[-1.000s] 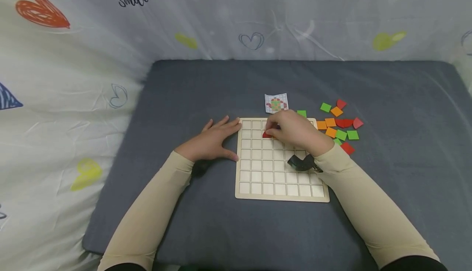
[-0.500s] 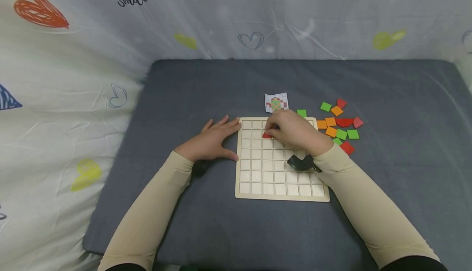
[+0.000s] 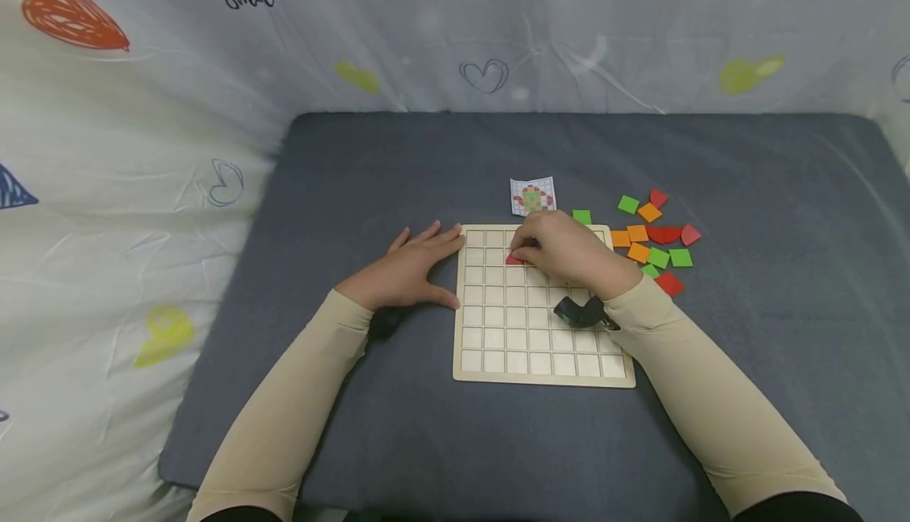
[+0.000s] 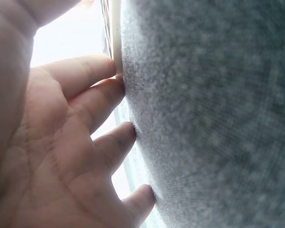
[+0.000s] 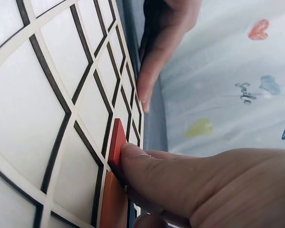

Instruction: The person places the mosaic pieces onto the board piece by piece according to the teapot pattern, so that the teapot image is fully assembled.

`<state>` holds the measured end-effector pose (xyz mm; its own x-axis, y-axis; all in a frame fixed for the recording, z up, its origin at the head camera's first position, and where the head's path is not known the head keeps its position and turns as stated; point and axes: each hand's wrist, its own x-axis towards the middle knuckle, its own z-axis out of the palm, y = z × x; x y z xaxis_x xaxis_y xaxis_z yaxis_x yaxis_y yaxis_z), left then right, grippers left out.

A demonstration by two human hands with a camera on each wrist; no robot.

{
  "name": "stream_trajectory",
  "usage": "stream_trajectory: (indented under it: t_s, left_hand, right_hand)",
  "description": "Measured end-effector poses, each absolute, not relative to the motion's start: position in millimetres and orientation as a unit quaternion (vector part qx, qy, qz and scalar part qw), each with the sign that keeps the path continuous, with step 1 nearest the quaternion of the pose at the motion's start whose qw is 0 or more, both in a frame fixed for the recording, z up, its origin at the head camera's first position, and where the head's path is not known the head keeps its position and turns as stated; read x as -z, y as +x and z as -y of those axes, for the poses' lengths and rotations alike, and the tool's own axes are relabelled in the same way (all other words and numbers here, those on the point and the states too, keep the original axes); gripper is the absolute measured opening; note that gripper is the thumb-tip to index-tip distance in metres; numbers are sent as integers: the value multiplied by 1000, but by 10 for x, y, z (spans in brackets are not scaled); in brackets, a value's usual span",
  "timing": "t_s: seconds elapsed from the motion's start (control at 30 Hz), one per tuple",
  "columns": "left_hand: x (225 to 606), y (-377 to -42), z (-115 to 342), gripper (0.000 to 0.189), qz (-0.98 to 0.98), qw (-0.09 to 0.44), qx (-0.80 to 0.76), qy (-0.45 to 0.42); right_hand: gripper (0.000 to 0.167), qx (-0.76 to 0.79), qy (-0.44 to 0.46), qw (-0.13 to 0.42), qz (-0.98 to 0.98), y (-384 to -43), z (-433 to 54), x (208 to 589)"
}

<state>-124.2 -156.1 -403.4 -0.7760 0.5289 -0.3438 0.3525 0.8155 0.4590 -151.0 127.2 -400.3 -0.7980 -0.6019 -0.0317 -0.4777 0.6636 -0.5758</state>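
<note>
A wooden grid board (image 3: 543, 381) lies on the grey cloth. My left hand (image 3: 405, 273), fingers spread, touches its left edge with fingertips and thumb. In the left wrist view the left hand (image 4: 61, 128) has its fingertips against the board's side and the cloth. Over the upper part of the grid my right hand (image 3: 576, 253) pinches a small red tile (image 3: 513, 259). Up close in the right wrist view, the thumb presses on the red tile (image 5: 116, 142), which stands slightly raised over a cell. Right below it an orange tile (image 5: 113, 204) sits on the grid, partly hidden by the hand.
Behind the board lies a small pattern card (image 3: 522, 200). Loose tiles, including a green tile (image 3: 680, 258), an orange tile (image 3: 649, 212) and a red tile (image 3: 670, 284), are scattered to the right. A black wrist device (image 3: 579, 313) hangs over the board from the right wrist.
</note>
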Motion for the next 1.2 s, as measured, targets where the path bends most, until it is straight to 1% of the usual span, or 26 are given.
stream_trajectory:
  t_s: [0.13, 0.3, 0.73, 1.0, 1.2]
  left_hand:
    - [4032, -1246, 1557, 111, -923, 235, -187, 239]
    - [4033, -1243, 1555, 111, -924, 232, -187, 241]
    - [4021, -1237, 1544, 112, -923, 232, -188, 242]
    - [4009, -1236, 1546, 111, -923, 233, -188, 242]
    - [4004, -1220, 1552, 110, -922, 235, -192, 239]
  right_hand:
    - [8, 271, -298, 107, -909, -1502, -1276, 3997]
    - [12, 261, -280, 99, -919, -1478, -1338, 3935]
    - [14, 271, -214, 77, -935, -1605, -1748, 3919]
    - [19, 273, -195, 85, -938, -1694, -1956, 3953]
    - [24, 249, -187, 87, -946, -1719, -2019, 3968]
